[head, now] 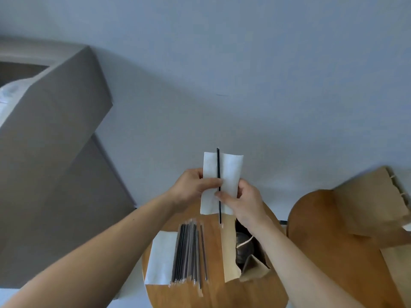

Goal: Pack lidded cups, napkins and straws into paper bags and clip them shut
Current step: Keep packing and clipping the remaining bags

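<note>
I hold a white folded napkin (230,172) upright above the round wooden table (213,292), with a black wrapped straw (218,165) lying along its middle. My left hand (195,187) grips the napkin's left edge, thumb pressing the straw. My right hand (246,201) pinches the napkin and straw from the right. Below my right wrist stands an open brown paper bag (229,258) with a dark lidded cup (243,247) inside. A pile of wrapped black straws (189,254) and a stack of white napkins (160,258) lie on the table to the left.
A second round wooden table (320,218) stands on the right, with flat brown paper bags (369,201) on it. A grey sofa (51,152) fills the left side. Pale floor lies beyond the tables.
</note>
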A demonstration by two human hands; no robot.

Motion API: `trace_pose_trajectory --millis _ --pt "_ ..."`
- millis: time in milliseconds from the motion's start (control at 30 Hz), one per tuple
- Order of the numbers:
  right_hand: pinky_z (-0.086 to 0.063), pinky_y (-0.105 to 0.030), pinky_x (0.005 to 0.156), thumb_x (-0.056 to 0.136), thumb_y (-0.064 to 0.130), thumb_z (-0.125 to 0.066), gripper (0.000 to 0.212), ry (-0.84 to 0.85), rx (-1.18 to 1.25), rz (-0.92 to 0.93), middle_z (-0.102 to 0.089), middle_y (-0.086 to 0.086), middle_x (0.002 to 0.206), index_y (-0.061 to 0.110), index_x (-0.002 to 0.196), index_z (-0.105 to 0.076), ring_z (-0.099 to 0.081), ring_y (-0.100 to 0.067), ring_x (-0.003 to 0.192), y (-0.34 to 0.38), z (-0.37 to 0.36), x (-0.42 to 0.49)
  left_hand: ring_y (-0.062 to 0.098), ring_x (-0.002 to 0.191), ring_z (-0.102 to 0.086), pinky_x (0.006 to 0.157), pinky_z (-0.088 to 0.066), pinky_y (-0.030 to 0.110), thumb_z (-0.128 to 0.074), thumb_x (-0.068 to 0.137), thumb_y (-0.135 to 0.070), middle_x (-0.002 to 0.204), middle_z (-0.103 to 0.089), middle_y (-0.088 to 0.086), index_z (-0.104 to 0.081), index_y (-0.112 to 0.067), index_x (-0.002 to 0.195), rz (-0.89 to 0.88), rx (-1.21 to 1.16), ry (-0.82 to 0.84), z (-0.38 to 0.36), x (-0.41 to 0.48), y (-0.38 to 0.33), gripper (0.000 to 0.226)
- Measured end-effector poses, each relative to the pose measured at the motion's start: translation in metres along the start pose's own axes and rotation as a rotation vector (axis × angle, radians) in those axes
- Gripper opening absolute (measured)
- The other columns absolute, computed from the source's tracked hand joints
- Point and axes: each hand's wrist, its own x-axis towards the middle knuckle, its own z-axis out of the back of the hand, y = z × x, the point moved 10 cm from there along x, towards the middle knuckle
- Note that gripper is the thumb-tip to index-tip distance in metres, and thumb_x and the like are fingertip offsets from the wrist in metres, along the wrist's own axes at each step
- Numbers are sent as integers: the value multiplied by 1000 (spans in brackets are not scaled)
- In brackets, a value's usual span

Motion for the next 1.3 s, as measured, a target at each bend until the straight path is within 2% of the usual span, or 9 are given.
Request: trace_pose_trajectory --millis 100,267,367,500,667,800,1000,1167,1300 --pt "-54 -21 60 80 31 -80 11 -7 -29 68 -73 12 81 30 82 -69 -68 -6 74 15 24 1 19 84 -74 67 -56 24 -71 89 -14 91 -77 4 -72 -8 98 -50 16 39 -22 6 -23 11" --pt "-54 -24 62 82 24 -78 7 1 -38 73 -73 9 80 25 81 -71 -69 -7 73 19 50 1 14 80 -73 64 -54 20 -68 91 -9 93 -75 3 -69 -5 106 -82 47 49 -47 14 -38 16" --pt "-51 -24 54 84 26 -76 11 -151 -73 56 -70 8 73 23 77 -68 -65 -9 66 21 82 7 15 79 -69 63 -52 21 -64 92 -10 96 -71 4 -60 -9 122 -57 107 8 -47 20 -25 30" --pt "-35 -12 42 87 21 -70 32 -405 -49 40 -54 14 54 20 62 -50 -50 1 46 31 124 25 12 105 -63 80 -52 20 -71 84 -20 125 -61 -1 -43 -21 144 126 596 160 -56 21 42 66" --pt "-31 -12 40 93 18 -59 9 -355 -273 -33 -57 4 80 14 86 -56 -53 -12 66 25 92 57 27 125 -53 103 -47 38 -77 71 -56 143 -50 9 -31 -18 150 366 959 433 -95 -4 131 99" --pt "-35 -23 50 93 12 -54 3 -226 -434 -185 -60 -4 95 14 92 -52 -53 -22 76 -15 51 61 23 99 -66 90 -56 41 -61 81 -61 111 -67 8 -58 -14 118 400 939 245 -106 -4 145 60" --pt "-39 -24 55 93 9 -56 9 -87 -580 -364 -64 -9 108 11 101 -54 -61 -25 87 -66 32 44 25 63 -65 52 -50 26 -44 101 -17 96 -72 25 -62 7 98 583 461 180 -113 -13 159 31" --pt "-48 -30 75 95 8 -54 22 23 -766 -372 -61 -10 114 8 117 -55 -62 -28 103 -105 37 18 28 66 -63 52 -50 26 -37 97 -5 92 -72 28 -63 10 93 577 321 169 -115 -13 159 31" --pt "-47 -26 79 99 15 -52 8 38 -761 -342 -62 -4 107 15 107 -53 -61 -23 104 -132 29 -4 23 63 -63 52 -49 23 -43 95 -4 83 -70 22 -65 11 98 553 274 213 -122 -10 158 28"
